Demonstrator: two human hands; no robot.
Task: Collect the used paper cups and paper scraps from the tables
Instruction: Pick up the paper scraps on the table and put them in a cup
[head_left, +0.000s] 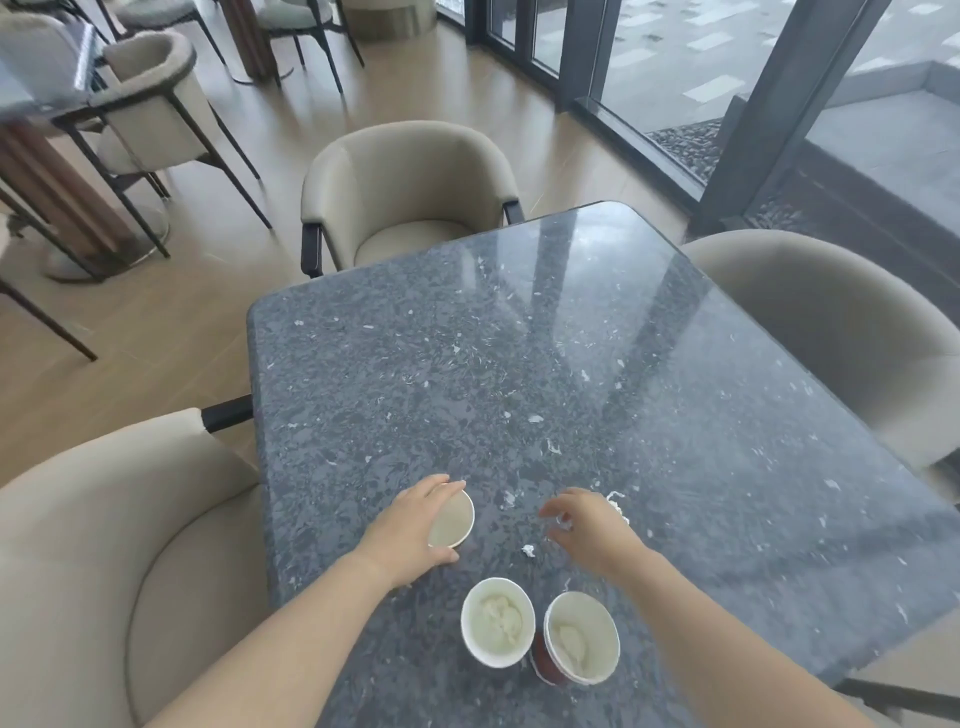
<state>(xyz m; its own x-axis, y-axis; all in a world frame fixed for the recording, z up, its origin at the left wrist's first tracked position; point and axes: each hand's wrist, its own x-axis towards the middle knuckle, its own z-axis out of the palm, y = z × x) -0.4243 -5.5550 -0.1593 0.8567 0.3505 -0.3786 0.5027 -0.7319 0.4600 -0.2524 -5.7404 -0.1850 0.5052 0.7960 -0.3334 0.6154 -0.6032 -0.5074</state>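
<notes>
Left hand (410, 530): your fingers wrap the cup (453, 522), lower centre.
Right hand (592, 526): curled over scraps (616, 503); grip unclear.

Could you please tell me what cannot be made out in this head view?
Head view: whether the right hand has a grip on the white paper scraps; the hand covers them.
Head view: the side of the white paper cup in the left hand; the palm hides it.
</notes>
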